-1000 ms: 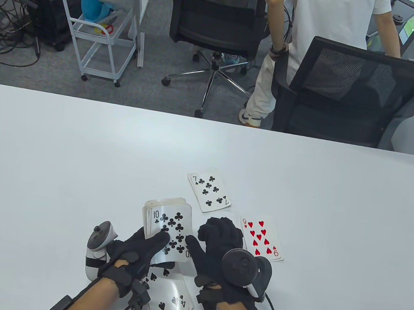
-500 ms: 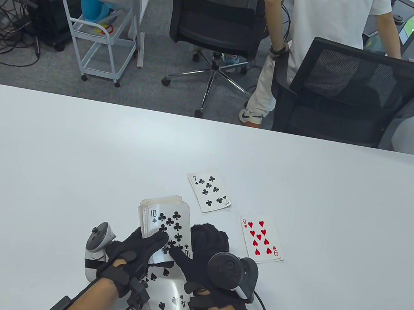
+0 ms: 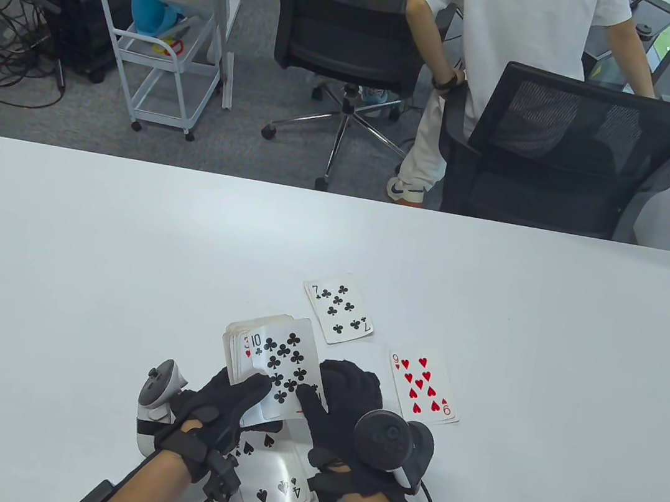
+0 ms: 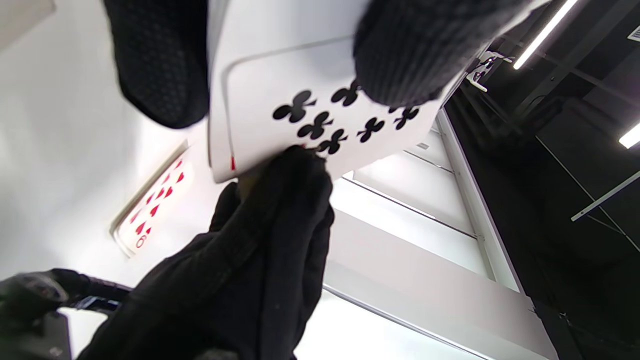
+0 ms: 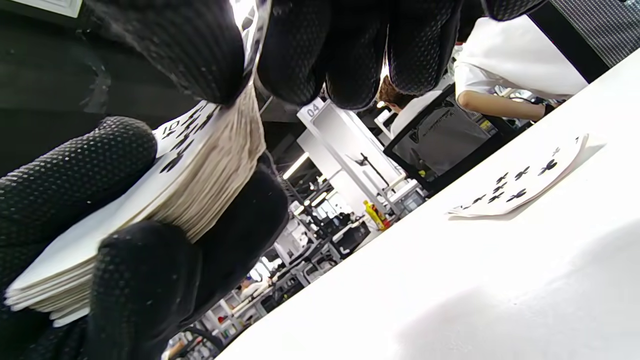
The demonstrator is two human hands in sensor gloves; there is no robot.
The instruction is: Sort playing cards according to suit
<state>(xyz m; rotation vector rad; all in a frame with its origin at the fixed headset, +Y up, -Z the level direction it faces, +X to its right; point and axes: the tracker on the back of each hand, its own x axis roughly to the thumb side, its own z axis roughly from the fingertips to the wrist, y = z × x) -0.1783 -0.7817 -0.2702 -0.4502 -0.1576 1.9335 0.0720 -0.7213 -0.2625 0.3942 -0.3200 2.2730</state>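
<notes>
My left hand (image 3: pixel 224 401) holds the deck of cards (image 3: pixel 244 354) face up above the table, thumb on top. My right hand (image 3: pixel 331 401) pinches the top card, the 10 of clubs (image 3: pixel 286 366), and has it slid rightward off the deck; a red card's corner shows under it. In the left wrist view the 10 of clubs (image 4: pixel 320 120) is between fingertips. The right wrist view shows the deck edge (image 5: pixel 200 185). On the table lie a 7 of clubs (image 3: pixel 338 308), a 9 of hearts (image 3: pixel 423 387) and a 4 of spades (image 3: pixel 272 481).
The white table (image 3: pixel 87 264) stretches wide to the left, right and far side. A black office chair (image 3: pixel 576 155) and a standing person (image 3: pixel 516 45) are beyond the far edge. A white cart (image 3: pixel 164 49) stands at the back left.
My right hand moved left to the deck, took the 10 of clubs with its thumb and drew it rightward, uncovering a red card beneath. The left hand stayed put.
</notes>
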